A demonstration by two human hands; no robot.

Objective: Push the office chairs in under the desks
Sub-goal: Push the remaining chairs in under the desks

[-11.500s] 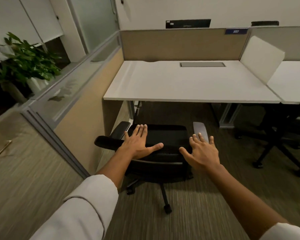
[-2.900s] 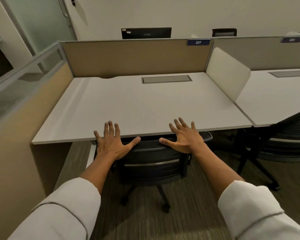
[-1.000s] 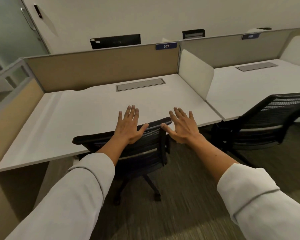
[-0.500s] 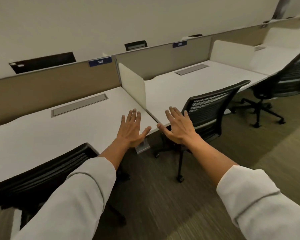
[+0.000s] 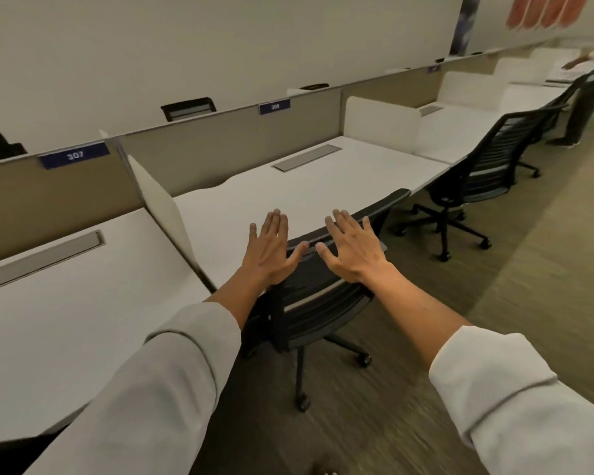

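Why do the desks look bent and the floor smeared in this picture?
Head view: the wide-angle lens bows the row of desks and stretches the sleeves at the frame's bottom; the carpet is streaked by motion blur at the lower edge; the hands and near chair stay fairly sharp; the lighting is dim, warm and even, with soft shadows.

Desk top point(image 5: 288, 197) smooth matt white laminate; chair back point(image 5: 323, 289) black mesh; floor point(image 5: 546, 269) ribbed carpet; sleeve point(image 5: 158, 389) pale cloth.
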